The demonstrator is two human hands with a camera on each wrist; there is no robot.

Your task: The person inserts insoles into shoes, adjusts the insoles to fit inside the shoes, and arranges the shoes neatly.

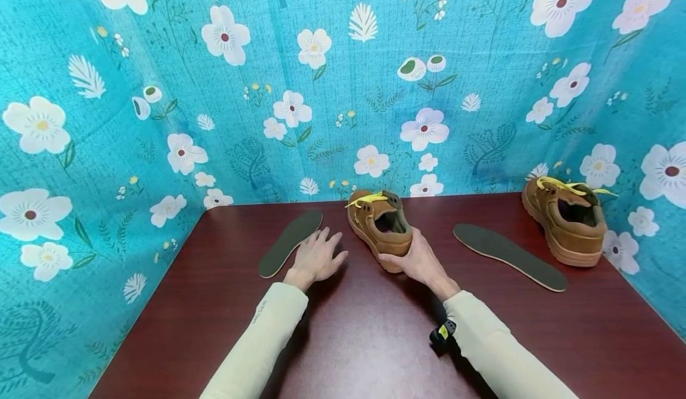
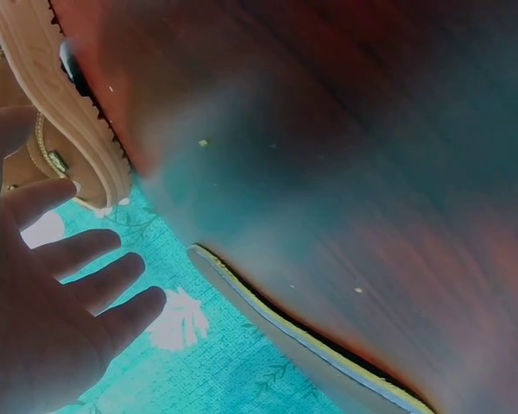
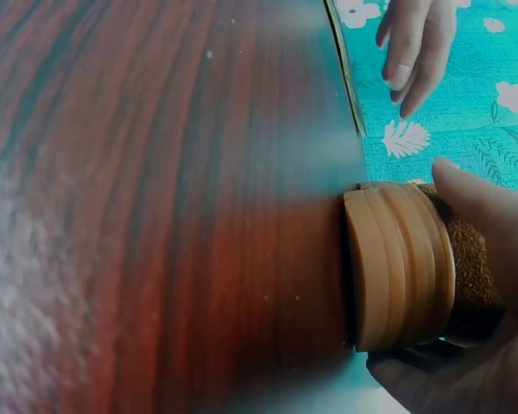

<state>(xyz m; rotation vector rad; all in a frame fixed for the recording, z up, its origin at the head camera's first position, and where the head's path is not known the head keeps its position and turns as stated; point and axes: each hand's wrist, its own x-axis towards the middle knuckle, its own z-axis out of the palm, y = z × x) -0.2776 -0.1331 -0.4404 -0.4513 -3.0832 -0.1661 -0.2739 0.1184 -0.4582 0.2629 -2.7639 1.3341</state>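
A brown shoe [image 1: 370,230] with yellow laces stands near the middle of the table, its toe pointing to the back. My right hand [image 1: 425,262] grips its heel, thumb on one side and fingers on the other; the right wrist view shows the ridged sole edge [image 3: 401,267] between them. My left hand [image 1: 316,257] is spread with nothing in it, palm down beside a dark insole [image 1: 284,245]. In the left wrist view its fingers stand apart, close to the shoe [image 2: 60,112], and the insole's thin edge [image 2: 302,341] shows below.
To the right lies a second dark insole [image 1: 506,256], at a slant. A matching brown shoe [image 1: 576,247] with yellow laces stands at the right edge of the dark red table [image 1: 370,333]. Blue flowered cloth [image 1: 343,107] hangs behind and along the sides.
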